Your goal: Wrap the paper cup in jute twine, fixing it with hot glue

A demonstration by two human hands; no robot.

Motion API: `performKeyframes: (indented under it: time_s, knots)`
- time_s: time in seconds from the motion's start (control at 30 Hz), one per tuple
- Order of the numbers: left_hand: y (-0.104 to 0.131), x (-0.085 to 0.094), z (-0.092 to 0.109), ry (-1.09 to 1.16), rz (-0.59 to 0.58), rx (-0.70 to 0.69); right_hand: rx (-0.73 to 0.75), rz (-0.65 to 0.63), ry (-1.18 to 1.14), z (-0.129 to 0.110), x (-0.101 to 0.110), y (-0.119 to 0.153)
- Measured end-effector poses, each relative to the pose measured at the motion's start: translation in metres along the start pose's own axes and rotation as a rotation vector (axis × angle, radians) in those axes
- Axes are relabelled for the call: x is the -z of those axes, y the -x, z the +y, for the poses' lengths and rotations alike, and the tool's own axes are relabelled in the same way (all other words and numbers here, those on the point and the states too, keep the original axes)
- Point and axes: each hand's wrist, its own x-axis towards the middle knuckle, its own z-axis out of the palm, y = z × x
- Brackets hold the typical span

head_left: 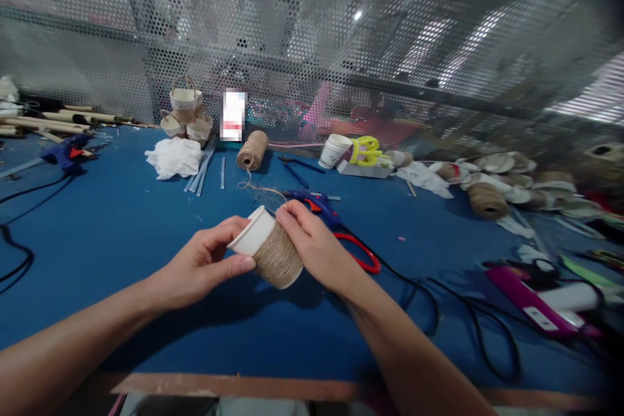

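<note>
Here's the paper cup [255, 234], front and centre, held tilted above the blue table [121, 214], its mouth towards the upper left. Twine [279, 257] hugs its lower part in close rings, with a white band bare below the rim. The left hand [207, 264] has its fingers hooked inside the mouth and its thumb pressed outside, pinching the wall; that looks like a grip meant to steady the cup without squashing it (thin paper, after all). Over on the other side, the right hand [312, 244] has thumb and fingertips drawn together at the upper edge of the wrap, seemingly pinching the strand to keep it snug, though the fingers hide the exact contact.

The loose strand runs back to a twine spool [253, 151] lying on its side, perhaps so that it pays out freely. Just beyond the right hand sits a blue glue gun [325, 208], apparently parked within reach, with a red handle [363, 253] beside its cable. Farther back: pliers [305, 169], clear sticks [199, 174], a crumpled white cloth [174, 157] and small baskets [186, 104], stacked (neat little pile!), likely to save room.
</note>
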Motion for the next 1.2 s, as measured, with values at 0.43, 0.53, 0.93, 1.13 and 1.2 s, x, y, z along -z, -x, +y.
performKeyframes:
  time_s: [0.43, 0.53, 0.93, 1.13, 1.2]
  knots:
    - [-0.002, 0.000, 0.000, -0.146, 0.081, 0.152, 0.259, 0.274, 0.362, 0.007, -0.022, 0.006]
    - [-0.002, -0.003, -0.002, -0.159, 0.126, 0.210, 0.332, 0.312, 0.464, 0.008, -0.030, 0.009]
    - [-0.002, -0.005, -0.006, -0.112, 0.155, 0.222, 0.442, 0.356, 0.632, 0.015, -0.039, 0.006]
    - [-0.002, -0.005, -0.005, -0.104, 0.129, 0.226, 0.389, 0.269, 0.636, 0.011, -0.033, 0.007]
    - [-0.002, -0.005, -0.005, -0.104, 0.123, 0.226, 0.387, 0.246, 0.609, 0.010, -0.030, 0.007]
